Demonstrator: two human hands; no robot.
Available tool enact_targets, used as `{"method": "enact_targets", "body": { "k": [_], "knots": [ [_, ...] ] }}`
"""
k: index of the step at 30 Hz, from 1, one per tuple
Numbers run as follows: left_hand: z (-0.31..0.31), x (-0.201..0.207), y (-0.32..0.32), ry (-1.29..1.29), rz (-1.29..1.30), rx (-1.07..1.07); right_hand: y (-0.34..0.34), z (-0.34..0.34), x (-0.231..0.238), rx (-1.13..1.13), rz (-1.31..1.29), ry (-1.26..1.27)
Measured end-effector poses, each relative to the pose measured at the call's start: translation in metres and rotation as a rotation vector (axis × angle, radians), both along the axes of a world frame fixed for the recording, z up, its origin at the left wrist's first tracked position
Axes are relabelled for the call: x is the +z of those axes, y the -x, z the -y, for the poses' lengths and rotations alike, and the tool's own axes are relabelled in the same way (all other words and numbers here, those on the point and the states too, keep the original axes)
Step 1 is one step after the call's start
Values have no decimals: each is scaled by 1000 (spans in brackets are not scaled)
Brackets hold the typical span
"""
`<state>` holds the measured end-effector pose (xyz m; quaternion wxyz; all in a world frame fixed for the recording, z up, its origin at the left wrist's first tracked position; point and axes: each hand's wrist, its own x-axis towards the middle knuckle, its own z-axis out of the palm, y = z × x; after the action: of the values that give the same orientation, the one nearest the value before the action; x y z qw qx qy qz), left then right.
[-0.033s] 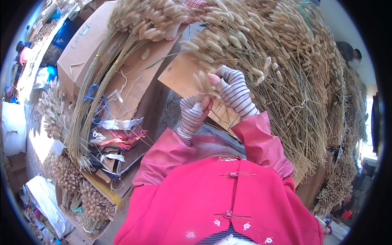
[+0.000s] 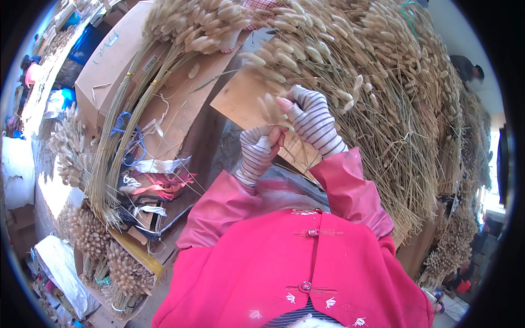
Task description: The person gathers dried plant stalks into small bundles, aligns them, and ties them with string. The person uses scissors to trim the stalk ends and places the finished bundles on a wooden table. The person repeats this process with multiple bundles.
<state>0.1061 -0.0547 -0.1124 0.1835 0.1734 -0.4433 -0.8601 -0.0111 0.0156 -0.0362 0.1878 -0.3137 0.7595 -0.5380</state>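
Note:
In front of my chest, both hands wear striped fingerless gloves and are close together. My left hand (image 2: 257, 153) is closed, its thumb and fingers pinching a small bunch of dried fluffy grass heads (image 2: 268, 109) from below. Just to the right and slightly higher, my right hand (image 2: 316, 119) is closed too, thumb against the side of those heads. Its fingertips are partly hidden, and thin stems run down below it. Behind the hands lies a tan board (image 2: 238, 98). A large heap of dried grass (image 2: 377, 120) spreads to the right, heads away from me.
On the left, tied bundles of dried grass (image 2: 123, 104) lie across a cardboard box (image 2: 175, 123). Blue twine (image 2: 127, 131) and red and white cloth strips (image 2: 164, 186) sit near them. More bundles (image 2: 128, 270) stand at lower left. Another person (image 2: 465, 68) is at the far right.
My right hand has shifted very slightly up and left. My left hand holds nearly the same place, and the grass heads stay between the hands.

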Motion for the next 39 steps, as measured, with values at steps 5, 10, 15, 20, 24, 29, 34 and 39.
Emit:
{"method": "enact_targets", "body": {
  "k": [5,10,15,20,24,29,34,39],
  "knots": [
    [-3,-10,2,90,62,90,15,-1,-7,63,-255,-162],
    [-2,-21,0,-318,162,188,14,-6,-44,13,-668,-563],
    [-2,-24,2,-252,177,184,4,4,-61,123,-801,-777],
    [2,-17,3,-144,162,76,10,1,-37,115,-41,-300],
    [-3,-10,4,-114,65,-38,8,7,-31,40,403,-19],
    [-4,-12,5,-180,139,-38,12,3,-42,-121,-231,-214],
    [2,-25,7,-354,181,17,17,-20,-45,-86,-558,-474],
    [3,-37,5,-413,127,20,2,-4,-54,160,-760,-719]
  ]
}}
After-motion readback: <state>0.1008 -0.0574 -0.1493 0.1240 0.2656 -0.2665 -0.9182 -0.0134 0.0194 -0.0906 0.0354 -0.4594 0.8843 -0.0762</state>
